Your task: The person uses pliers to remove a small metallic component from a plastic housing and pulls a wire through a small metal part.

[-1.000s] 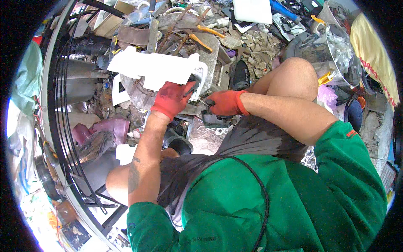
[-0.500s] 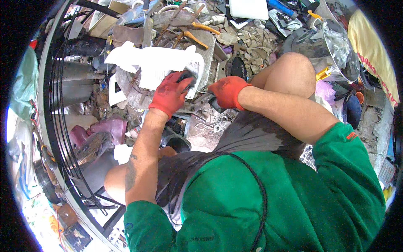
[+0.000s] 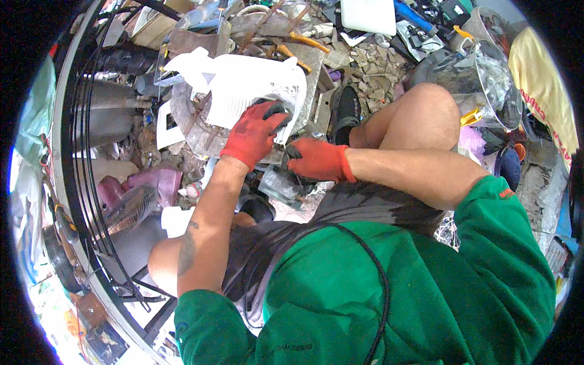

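A white plastic casing [image 3: 249, 79] with ribbed slots and a curved right end lies across a worn round block [image 3: 198, 131]. On its near right edge my left hand [image 3: 255, 135], in a red glove with dark fingertips, is closed. My right hand [image 3: 319, 160], gloved the same way, is curled just off the casing's near right corner. Whatever its fingers may pinch is hidden from view. Below the hands sits a greyish, see-through plastic piece [image 3: 281, 185]. Beyond the casing lie tools with orange handles [image 3: 310, 41].
Broken stone chips [image 3: 368, 76] cover the ground at the far right of the casing. A clear bucket [image 3: 486, 79] holding plastic wrap stands farther right. To the left runs a black metal frame [image 3: 70, 152], with a maroon boot-like item [image 3: 155, 182] beside it.
My right hand has moved left and slightly nearer to me, closer to my left hand. The casing has turned a little, and my left hand has shifted slightly right with it.
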Demonstrator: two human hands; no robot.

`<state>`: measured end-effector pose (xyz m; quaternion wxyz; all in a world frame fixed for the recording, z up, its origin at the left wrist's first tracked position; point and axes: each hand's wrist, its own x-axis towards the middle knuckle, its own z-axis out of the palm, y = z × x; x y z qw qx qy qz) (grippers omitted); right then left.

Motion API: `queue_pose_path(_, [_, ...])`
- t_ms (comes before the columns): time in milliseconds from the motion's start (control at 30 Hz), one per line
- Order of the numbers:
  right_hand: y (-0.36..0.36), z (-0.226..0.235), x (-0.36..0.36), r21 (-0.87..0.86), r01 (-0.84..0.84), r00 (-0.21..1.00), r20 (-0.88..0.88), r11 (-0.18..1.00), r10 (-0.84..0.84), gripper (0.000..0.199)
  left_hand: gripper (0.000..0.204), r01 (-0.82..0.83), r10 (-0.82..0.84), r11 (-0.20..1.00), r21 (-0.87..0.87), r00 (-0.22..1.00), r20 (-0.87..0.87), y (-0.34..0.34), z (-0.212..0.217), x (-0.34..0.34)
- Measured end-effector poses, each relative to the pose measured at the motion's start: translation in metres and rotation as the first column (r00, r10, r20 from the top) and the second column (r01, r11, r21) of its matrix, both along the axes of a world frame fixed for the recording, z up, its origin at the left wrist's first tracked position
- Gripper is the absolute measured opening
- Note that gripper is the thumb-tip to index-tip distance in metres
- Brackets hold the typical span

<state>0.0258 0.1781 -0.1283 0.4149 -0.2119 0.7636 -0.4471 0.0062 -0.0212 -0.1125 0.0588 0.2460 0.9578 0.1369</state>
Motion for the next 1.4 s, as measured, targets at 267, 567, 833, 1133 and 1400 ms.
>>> queue_pose_path(267, [-0.004,-0.017,-0.005,0.030,-0.136,0.990,0.039,0.990,0.134,0.040,0.045,-0.051,0.050,0.998,0.044,0.999,0.018,-0.006,-0.005,0.014])
queue_pose_path(567, [0.004,-0.024,-0.010,0.063,-0.180,0.982,-0.040,0.982,0.183,0.042,0.023,-0.224,0.233,0.972,0.063,0.940,-0.249,0.005,0.045,0.056])
queue_pose_path(833, [0.000,0.001,0.002,-0.291,-0.066,0.972,0.195,0.954,0.127,0.030,0.040,-0.615,0.414,0.713,0.337,0.757,0.505,-0.023,0.018,0.121])
queue_pose_path(1133, [-0.014,-0.014,0.011,-0.413,0.244,0.728,0.676,0.877,0.116,0.024,0.054,-0.710,0.451,0.552,0.437,0.695,0.560,0.023,0.004,0.129])
queue_pose_path(1400, [-0.007,-0.017,0.006,-0.357,0.211,0.866,0.500,0.910,-0.005,0.023,0.039,-0.806,0.180,0.346,0.481,0.560,0.809,0.006,-0.015,0.130])
